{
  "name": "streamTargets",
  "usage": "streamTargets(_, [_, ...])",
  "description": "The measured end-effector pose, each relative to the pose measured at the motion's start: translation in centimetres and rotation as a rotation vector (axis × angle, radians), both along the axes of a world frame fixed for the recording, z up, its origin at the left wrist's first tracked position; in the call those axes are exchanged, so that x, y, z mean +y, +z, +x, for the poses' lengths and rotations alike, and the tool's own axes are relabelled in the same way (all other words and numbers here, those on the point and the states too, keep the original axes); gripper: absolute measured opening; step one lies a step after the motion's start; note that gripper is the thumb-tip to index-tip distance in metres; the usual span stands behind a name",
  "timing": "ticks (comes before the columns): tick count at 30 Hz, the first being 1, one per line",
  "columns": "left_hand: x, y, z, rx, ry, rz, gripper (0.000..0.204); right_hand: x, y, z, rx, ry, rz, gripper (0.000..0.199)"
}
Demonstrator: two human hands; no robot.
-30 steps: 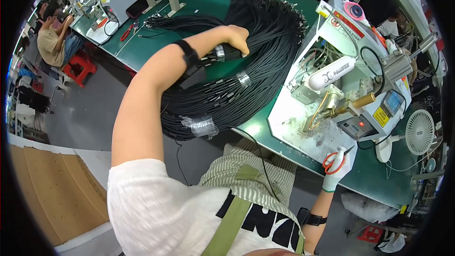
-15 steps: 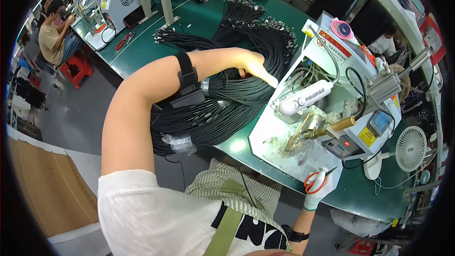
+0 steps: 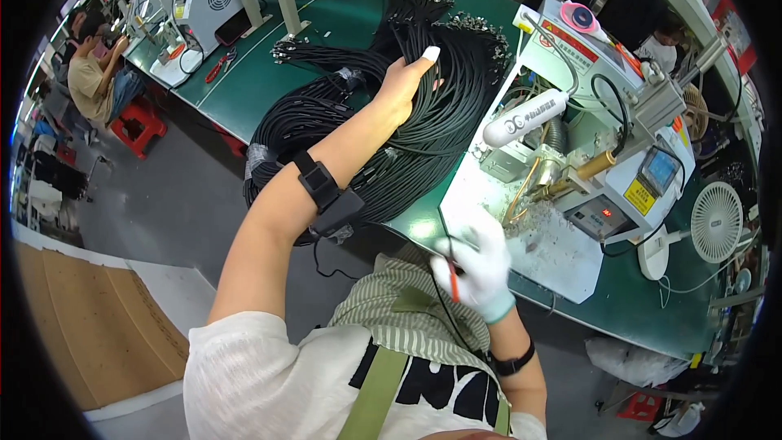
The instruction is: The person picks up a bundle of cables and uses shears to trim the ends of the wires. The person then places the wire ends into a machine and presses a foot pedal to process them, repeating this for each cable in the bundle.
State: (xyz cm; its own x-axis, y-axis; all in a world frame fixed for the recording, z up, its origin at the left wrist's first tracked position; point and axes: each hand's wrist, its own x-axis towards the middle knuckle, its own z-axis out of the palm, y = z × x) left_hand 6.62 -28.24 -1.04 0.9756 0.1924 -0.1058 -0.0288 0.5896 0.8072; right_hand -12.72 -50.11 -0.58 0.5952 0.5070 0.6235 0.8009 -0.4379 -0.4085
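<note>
A big heap of black cables (image 3: 444, 134) with small metal ends lies on the green table. My left hand (image 3: 407, 85), a white cover on its thumb tip, is closed round a bunch of these cables near the upper middle of the heap; fingertips show on the bunch's far side. In front of the table edge, my right hand (image 3: 482, 269) wears a white glove and is smeared by motion. It is closed on scissors with orange handles (image 3: 454, 281); their blades are blurred. Clear wrapping (image 3: 257, 156) binds part of the coil at its left.
Right of the cables stands a bench machine with a white handpiece (image 3: 525, 117), a brass-coloured nozzle (image 3: 599, 165) and a littered white base plate (image 3: 562, 265). A small fan (image 3: 717, 216) is further right. Red-handled pliers (image 3: 216, 69) and a phone (image 3: 233, 29) lie at the back left.
My left hand has moved up and back from the machine's side and now grips cables. My right hand has brought the scissors left, off the plate's corner. The view has shifted slightly.
</note>
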Motion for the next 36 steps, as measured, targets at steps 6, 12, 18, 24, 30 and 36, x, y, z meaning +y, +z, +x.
streamTargets(6, [-1.2,-0.2,0.3,-0.068,0.02,0.339,0.026,7.6,1.6,5.9,0.077,0.035,0.294,0.014])
streamTargets(12, [0.3,-0.9,-0.3,-0.096,-0.147,-0.108,0.029,9.6,0.2,8.9,0.817,0.17,1.09,0.028])
streamTargets(18, [0.4,0.4,-0.2,0.002,-0.108,-0.224,0.025,10.3,2.3,12.9,0.427,-0.127,0.877,0.032])
streamTargets(24, [2.8,-1.4,-0.1,-0.305,-0.409,-0.649,0.028,12.3,2.6,18.1,0.906,0.343,1.309,0.032])
streamTargets(30, [3.2,2.2,-3.8,-0.442,-0.288,-0.319,0.03,13.7,-4.2,26.3,0.63,-0.157,1.048,0.033])
streamTargets(36, [8.4,4.9,-13.6,-0.769,-0.069,-0.219,0.033,13.6,-3.6,25.8,0.333,-0.506,0.657,0.04])
